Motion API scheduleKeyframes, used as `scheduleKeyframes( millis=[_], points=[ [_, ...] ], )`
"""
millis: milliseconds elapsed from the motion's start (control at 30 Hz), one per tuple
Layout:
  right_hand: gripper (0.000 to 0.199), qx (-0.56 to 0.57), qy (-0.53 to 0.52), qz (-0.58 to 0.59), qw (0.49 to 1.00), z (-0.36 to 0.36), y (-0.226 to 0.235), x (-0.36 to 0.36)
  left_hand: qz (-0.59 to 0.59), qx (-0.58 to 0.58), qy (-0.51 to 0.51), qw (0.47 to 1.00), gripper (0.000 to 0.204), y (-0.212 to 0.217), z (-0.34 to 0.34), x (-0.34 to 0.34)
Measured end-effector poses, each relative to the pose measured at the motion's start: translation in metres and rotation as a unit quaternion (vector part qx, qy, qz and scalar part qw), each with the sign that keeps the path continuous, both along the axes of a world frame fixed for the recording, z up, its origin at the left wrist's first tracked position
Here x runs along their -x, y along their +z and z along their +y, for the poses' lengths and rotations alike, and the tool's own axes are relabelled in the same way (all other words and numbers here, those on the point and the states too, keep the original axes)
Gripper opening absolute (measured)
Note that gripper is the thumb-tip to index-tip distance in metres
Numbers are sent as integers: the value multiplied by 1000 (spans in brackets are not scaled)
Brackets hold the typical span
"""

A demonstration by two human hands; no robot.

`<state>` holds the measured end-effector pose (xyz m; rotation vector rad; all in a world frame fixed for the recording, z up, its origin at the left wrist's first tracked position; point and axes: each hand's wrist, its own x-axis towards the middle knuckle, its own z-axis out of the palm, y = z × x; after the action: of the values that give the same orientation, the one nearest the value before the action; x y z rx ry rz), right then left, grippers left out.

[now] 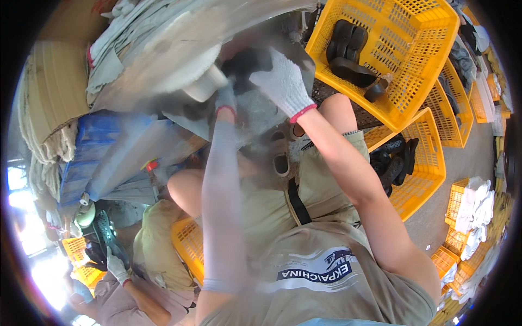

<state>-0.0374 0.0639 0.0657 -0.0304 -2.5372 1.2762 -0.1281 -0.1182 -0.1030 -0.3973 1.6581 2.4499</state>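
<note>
Both of my hands wear white knit gloves with pink cuffs and are raised in front of me. My right hand (283, 81) closes over a black shoe part (244, 62). My left hand (225, 99), on a grey-sleeved arm, is motion-blurred just below and left of that part, beside a pale rounded piece (204, 87). Its grip is too blurred to read. A grey metal surface (255, 117) lies under both hands.
A yellow slotted crate (435, 32) at upper right holds several black soles (348, 51), and a second crate (429, 163) below it holds more. Stacked pale sheets (43, 103) sit left. A co-worker's gloved hand (116, 266) at lower left holds dark footwear (103, 233).
</note>
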Motion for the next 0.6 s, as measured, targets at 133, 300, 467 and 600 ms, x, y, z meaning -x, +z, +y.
scheduleKeyframes(
  millis=[133, 300, 467, 600],
  points=[
    [51, 117, 79, -110, 984, 10, -5, 27, 140, 554, -4, 820, 66, 31, -27, -49],
    [58, -89, 76, -59, 991, -3, -32, 59, 165, 503, -49, 847, 46, 80, -4, -71],
    [80, -3, 104, -91, 990, 5, 32, 10, 180, 535, -97, 819, 49, 99, 28, -74],
    [97, 29, 70, -109, 991, 36, 70, -77, -36, 21, 110, 993, 67, 109, 74, -61]
  ],
)
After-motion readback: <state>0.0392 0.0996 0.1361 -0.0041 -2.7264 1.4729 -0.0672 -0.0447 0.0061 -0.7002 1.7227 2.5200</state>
